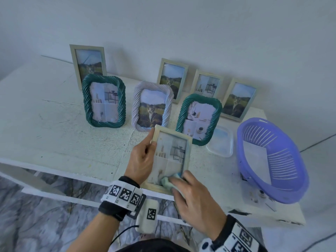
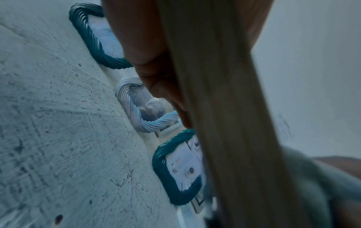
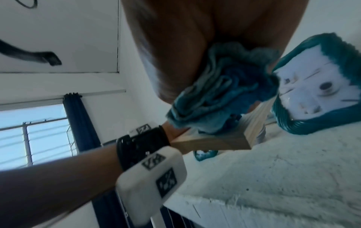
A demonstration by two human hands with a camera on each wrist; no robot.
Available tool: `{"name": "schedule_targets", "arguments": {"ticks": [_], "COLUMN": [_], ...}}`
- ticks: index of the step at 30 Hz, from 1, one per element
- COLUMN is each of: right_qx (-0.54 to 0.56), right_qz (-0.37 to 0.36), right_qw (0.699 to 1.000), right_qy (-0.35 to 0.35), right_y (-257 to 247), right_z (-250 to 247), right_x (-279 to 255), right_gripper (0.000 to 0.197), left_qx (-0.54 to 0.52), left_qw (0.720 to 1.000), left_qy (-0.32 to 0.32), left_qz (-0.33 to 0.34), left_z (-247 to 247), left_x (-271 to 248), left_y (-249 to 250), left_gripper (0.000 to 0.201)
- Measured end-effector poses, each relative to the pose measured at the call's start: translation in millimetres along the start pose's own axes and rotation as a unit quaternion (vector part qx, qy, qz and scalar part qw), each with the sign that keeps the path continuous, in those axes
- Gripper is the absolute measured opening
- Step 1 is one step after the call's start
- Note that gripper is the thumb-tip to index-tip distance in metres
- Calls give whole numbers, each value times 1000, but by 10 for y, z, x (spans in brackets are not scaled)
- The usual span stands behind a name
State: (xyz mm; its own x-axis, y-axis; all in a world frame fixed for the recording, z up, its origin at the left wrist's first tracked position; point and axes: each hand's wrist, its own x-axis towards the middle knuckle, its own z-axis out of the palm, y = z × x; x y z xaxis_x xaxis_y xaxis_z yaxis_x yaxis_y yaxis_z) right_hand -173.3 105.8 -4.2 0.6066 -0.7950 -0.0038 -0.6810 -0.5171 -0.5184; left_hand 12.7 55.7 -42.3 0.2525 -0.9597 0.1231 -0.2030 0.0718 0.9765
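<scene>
I hold a small light-wood picture frame (image 1: 189, 151) tilted above the white table's front edge (image 1: 72, 172). My left hand (image 1: 145, 153) grips its left side, thumb on the front and fingers behind; in the left wrist view the frame's edge (image 2: 224, 123) fills the middle beside my fingers (image 2: 152, 61). My right hand (image 1: 190, 193) holds a bunched blue-green cloth (image 1: 168, 182) against the glass at the frame's lower right corner. The right wrist view shows the cloth (image 3: 215, 95) crumpled under my right hand (image 3: 185, 46) on the frame (image 3: 210, 141).
Standing on the table are two green twisted frames (image 1: 104, 100) (image 1: 199, 119), a white twisted frame (image 1: 152, 108) and several plain wooden frames (image 1: 88, 64) along the wall. A clear plastic container (image 1: 221, 140) and a purple basket (image 1: 272, 160) sit at the right.
</scene>
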Motion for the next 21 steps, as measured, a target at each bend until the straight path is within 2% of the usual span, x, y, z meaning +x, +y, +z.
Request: {"name": "schedule_targets", "arguments": {"ticks": [4,8,11,14,17,21], "right_qx": [90,146,107,37,14,-47], "right_qz": [17,46,106,182,267,292], "right_qw": [996,986,979,968,949,941], "right_qy": [-17,69,134,171,165,165], "right_y": [105,314,630,977,1188,1294], "right_z": [-263,-518,-551,-494,-434,-393], "right_x": [-119,-272,-267,-103,167,528], "right_gripper": [29,14,16,9,28,39], "left_qx": [24,19,21,17,20,25], "left_qw": [1000,1000,999,999,999,999], "left_qy": [11,17,30,35,34,39], "left_qz": [8,12,0,-10,-7,-11], "left_z": [80,86,83,81,96,103], "left_x": [-35,-36,-32,-42,-61,-79], "left_y": [3,9,-12,1,19,-22], "left_gripper": [44,46,46,45,45,45]}}
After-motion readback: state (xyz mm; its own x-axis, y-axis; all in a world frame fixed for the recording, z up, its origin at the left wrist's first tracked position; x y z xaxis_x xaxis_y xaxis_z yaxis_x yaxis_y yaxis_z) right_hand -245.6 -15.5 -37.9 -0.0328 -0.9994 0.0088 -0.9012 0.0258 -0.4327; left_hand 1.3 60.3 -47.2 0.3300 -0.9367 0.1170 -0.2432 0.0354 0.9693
